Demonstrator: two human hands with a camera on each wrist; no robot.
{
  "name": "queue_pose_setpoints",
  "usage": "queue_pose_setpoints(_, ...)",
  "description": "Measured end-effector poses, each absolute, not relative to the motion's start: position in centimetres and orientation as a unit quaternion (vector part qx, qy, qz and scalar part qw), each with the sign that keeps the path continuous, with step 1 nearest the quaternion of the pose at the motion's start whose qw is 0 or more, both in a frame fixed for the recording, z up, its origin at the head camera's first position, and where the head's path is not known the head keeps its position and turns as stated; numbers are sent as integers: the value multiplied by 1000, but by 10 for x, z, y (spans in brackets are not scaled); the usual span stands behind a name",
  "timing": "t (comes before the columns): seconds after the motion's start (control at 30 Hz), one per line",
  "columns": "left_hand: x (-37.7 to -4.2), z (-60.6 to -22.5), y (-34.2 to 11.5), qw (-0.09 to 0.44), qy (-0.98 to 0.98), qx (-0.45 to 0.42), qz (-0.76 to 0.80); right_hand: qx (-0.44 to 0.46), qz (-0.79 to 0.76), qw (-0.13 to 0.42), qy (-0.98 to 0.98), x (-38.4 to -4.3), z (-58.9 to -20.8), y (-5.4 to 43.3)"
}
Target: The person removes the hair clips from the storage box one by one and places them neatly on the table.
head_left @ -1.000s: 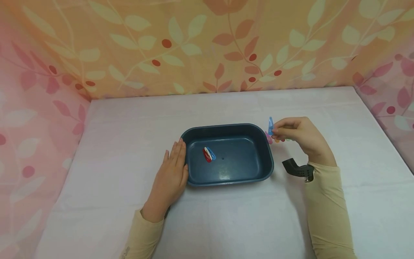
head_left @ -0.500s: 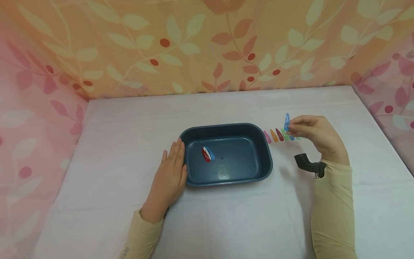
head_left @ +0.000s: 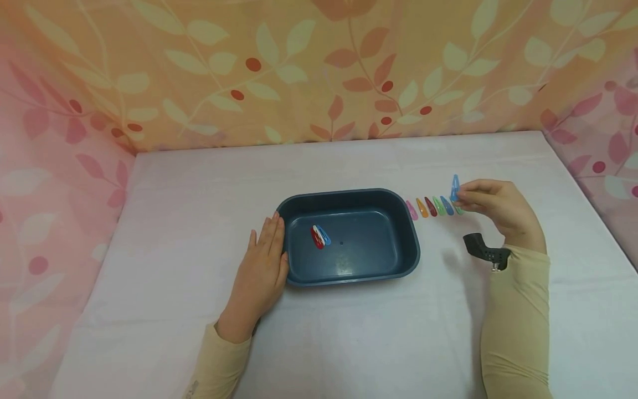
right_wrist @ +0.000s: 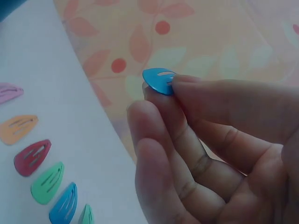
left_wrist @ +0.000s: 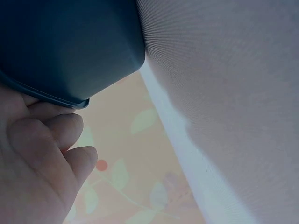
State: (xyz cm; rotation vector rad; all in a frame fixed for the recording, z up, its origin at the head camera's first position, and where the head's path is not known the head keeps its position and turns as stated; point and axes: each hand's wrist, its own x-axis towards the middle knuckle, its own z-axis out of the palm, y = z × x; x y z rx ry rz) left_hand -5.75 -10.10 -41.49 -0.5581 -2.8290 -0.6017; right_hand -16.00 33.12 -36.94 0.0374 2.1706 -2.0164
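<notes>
White-covered bench (head_left: 359,338) bearing a dark blue tray (head_left: 375,238). Left hand (head_left: 261,272): fingers straight, close together, against the tray's left wall. Right hand (head_left: 505,210): shifted rightward within the last second, uncovering the clip row (head_left: 431,207) beside the tray; work appears centred at its right end. Red, white and blue clips (head_left: 321,237) lie inside the tray. Blue clip (head_left: 455,188): pinched between thumb and finger, raised above the row's end.

White tabletop (head_left: 369,338), orange leaf-print backdrop (head_left: 319,72) behind it, pink leaf-print cloth (head_left: 55,221) at both sides
</notes>
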Motion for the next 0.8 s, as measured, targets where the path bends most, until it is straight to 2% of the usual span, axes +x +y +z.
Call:
queue_pose_setpoints(0.27, -58, -416, -102, 100, -955, -189, -206, 41, -706, 117, 697, -162, -377, 344)
queue_pose_setpoints(0.8, -57, -418, -102, 110, -953, -189, -207, 93, -678, 130, 717, -163, -394, 366)
